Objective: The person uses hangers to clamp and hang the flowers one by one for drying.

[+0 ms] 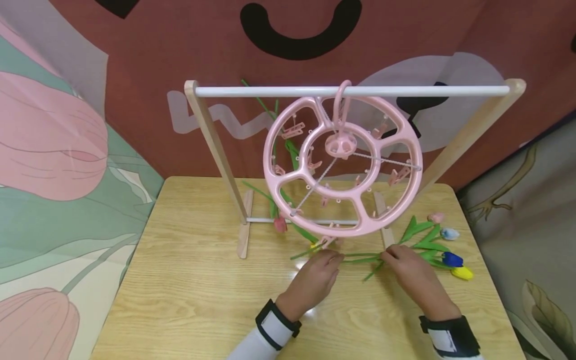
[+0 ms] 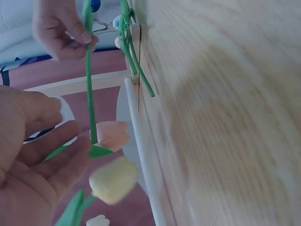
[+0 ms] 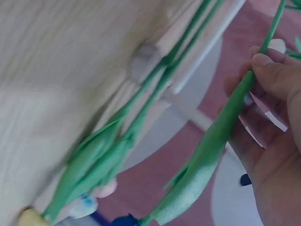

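Between thumb and fingers my right hand (image 1: 416, 282) pinches the green stem (image 3: 273, 30) of a blue tulip (image 1: 452, 259), whose broad leaf (image 3: 202, 155) hangs below the grip in the right wrist view. My left hand (image 1: 312, 280) is at the stem's free end, fingers extended and slightly bent; in the left wrist view that stem (image 2: 90, 89) passes beside its fingertips, and whether they touch is unclear. Above both hands, a pink round clip hanger (image 1: 346, 231) hangs from a white rod (image 1: 270, 92). Several clips dangle from it.
Pink (image 1: 435, 217), pale blue (image 1: 450, 234) and yellow (image 1: 462, 273) tulips lie at the table's right. A red tulip (image 1: 280, 223) is beneath the hanger. The rack's wooden feet (image 1: 243, 240) stand on the table (image 1: 180, 300), with a printed cloth behind.
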A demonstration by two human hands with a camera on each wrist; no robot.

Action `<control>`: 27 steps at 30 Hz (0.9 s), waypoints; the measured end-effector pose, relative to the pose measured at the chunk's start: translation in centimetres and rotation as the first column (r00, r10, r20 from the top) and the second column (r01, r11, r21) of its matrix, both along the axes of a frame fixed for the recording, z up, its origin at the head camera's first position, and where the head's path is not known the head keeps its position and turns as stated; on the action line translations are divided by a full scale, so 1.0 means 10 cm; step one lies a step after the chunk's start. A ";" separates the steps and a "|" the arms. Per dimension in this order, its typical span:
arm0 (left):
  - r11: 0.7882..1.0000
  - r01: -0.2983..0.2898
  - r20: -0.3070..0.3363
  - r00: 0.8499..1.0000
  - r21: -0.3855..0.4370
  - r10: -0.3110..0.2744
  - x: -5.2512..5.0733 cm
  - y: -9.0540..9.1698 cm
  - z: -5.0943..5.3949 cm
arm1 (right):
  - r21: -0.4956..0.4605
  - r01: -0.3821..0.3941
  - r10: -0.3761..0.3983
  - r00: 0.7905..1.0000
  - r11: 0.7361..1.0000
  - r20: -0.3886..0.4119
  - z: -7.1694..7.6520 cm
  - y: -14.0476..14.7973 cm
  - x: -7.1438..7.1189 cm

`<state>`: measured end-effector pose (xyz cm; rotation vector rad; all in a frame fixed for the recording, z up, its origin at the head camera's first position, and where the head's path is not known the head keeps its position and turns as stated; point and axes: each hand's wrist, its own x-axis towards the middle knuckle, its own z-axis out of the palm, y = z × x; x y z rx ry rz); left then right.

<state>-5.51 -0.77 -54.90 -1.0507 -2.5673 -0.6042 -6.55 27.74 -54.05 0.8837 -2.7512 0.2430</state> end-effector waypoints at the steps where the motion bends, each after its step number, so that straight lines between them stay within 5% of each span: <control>1: 1.000 -0.004 -0.012 1.000 -0.017 0.004 0.00 0.01 0.01 | 0.001 -0.016 0.016 1.000 1.000 -0.013 0.01 -0.03 0.00; 15: 0.987 -0.056 -0.052 0.997 -0.151 0.049 0.04 -0.06 0.09 | -0.073 -0.160 0.152 0.982 0.984 -0.108 0.10 -0.47 0.08; 22: 0.987 -0.056 -0.041 0.998 -0.152 0.050 0.05 -0.12 0.13 | -0.112 -0.147 0.133 0.983 0.983 -0.123 0.12 -0.50 0.12; 27: 0.988 -0.074 -0.063 0.996 -0.138 0.066 0.05 -0.20 0.15 | -0.141 -0.079 0.072 0.996 0.987 -0.054 0.10 -0.41 0.15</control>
